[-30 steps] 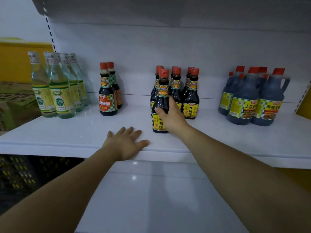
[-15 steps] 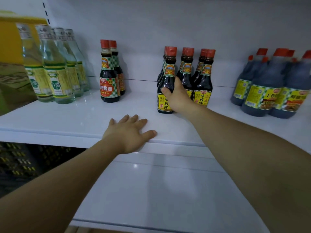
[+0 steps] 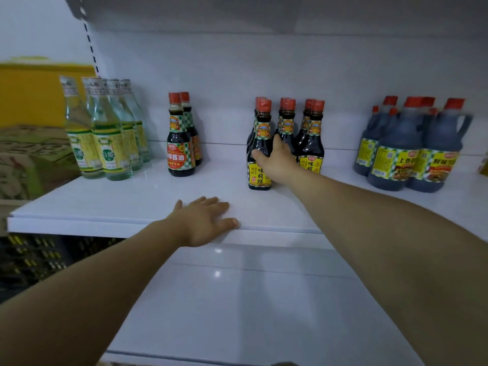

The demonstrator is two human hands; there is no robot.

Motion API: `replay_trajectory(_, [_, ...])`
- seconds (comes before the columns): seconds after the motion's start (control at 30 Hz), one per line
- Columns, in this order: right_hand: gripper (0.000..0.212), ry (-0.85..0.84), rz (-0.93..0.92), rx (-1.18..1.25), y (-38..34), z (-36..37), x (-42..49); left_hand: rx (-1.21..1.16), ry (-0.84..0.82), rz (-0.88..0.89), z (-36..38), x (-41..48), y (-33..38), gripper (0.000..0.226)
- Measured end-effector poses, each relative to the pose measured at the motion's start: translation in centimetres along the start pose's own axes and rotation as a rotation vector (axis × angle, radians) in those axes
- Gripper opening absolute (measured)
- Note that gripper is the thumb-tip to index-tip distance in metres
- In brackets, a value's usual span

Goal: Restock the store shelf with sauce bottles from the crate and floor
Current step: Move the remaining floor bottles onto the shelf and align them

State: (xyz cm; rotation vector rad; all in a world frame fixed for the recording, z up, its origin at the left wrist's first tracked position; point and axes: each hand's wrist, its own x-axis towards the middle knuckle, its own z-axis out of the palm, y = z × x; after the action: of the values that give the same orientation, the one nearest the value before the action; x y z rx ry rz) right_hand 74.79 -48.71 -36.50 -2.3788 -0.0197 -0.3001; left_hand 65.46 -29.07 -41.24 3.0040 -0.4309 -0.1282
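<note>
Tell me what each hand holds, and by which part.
The right hand grips the front sauce bottle around its dark body, at mid-height. The left hand rests flat on the shelf, holding nothing.

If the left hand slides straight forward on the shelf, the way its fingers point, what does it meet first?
Probably the front yellow-label bottle, which the right hand grips. The left hand lies flat on the shelf, fingers aimed back and slightly right; depth is uncertain.
</note>
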Motion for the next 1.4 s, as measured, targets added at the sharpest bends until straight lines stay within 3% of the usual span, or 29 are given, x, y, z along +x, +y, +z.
replay_trajectory(0.13, [0.083,0.021,-0.165,-0.150,-2.1,-1.0,-3.1,-0.042,0.033,-0.081,-0.9,-4.2,-2.7,0.068])
replay_trajectory(0.27, [0.076,-0.081,-0.333,-0.309,-6.4,0.5,-7.6,-0.068,0.047,-0.210,-0.7,-10.1,-6.6,0.072])
replay_trajectory(0.6, [0.068,-0.567,-0.683,-0.350,-16.1,15.8,-21.9,-0.244,-0.065,-0.618,7.3,-28.4,-14.3,0.078])
replay_trajectory(0.77, [0.070,-0.818,-0.692,-0.346,-15.6,24.5,-27.7,-0.350,-0.159,-0.762,13.0,-34.2,-17.3,0.079])
replay_trajectory(1.03, [0.072,-1.098,-0.651,-0.443,-11.2,37.3,-31.1,-0.500,-0.305,-0.881,23.5,-34.8,-22.0,0.082])
replay_trajectory(1.4, [0.058,-1.315,-0.464,-0.483,-5.3,52.8,-33.0,-0.654,-0.402,-0.967,35.5,-31.3,-27.7,0.078])
